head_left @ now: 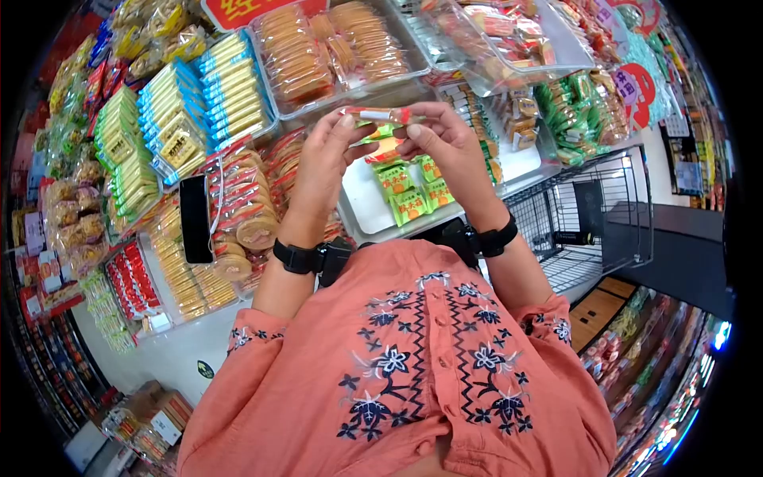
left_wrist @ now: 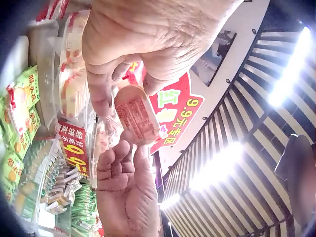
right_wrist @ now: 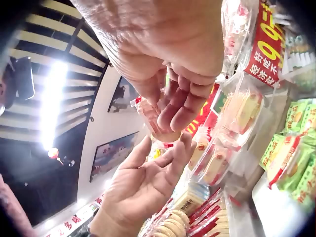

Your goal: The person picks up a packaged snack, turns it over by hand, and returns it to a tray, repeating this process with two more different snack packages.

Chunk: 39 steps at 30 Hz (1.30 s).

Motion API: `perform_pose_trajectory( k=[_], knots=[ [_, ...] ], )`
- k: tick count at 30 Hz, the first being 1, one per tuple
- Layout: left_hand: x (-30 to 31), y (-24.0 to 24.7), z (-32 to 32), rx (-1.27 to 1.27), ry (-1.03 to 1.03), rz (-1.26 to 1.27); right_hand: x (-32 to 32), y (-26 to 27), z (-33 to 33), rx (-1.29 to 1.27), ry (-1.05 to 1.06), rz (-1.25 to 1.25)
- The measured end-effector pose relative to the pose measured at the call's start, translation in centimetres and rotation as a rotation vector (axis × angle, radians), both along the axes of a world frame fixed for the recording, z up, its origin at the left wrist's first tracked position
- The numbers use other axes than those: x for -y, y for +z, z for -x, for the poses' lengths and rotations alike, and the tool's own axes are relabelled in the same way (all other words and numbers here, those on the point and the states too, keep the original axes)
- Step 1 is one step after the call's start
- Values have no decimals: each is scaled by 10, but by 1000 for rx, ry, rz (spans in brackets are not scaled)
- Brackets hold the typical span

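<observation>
Both hands are raised in front of the chest in the head view, over a white tray. Between them is a small wrapped biscuit in clear film with red ends. My left hand pinches one end of the wrapper, and my right hand pinches the other. In the left wrist view, the long rounded biscuit shows red print on its flat side. Green packets lie in the tray beneath the hands, with a red-and-clear wrapped biscuit on top of them in the right wrist view.
A bin of wrapped biscuits stands behind the hands. Blue packs and round red-wrapped biscuits fill bins at left. A phone hangs over the left bins. A wire shopping cart stands at right.
</observation>
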<state>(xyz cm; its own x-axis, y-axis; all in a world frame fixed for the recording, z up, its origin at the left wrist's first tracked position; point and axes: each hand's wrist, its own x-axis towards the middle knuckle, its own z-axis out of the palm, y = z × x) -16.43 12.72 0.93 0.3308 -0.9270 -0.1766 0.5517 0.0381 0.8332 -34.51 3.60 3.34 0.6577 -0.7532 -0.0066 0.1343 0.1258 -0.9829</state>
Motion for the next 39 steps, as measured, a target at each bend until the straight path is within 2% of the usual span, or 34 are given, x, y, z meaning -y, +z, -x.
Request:
perform_pose_trajectory(
  k=[4, 9, 27, 39],
  knots=[
    [-2, 2, 5, -70, -10, 65, -5, -4, 2, 4, 61, 87],
    [-3, 3, 3, -118, 2, 78, -12, -12, -1, -5, 82, 43],
    [-11, 5, 1, -17, 3, 25, -15, -21, -1, -27, 146, -25],
    [-10, -4, -3, 89, -19, -54, -5, -18, 1, -115, 70, -64]
  ],
)
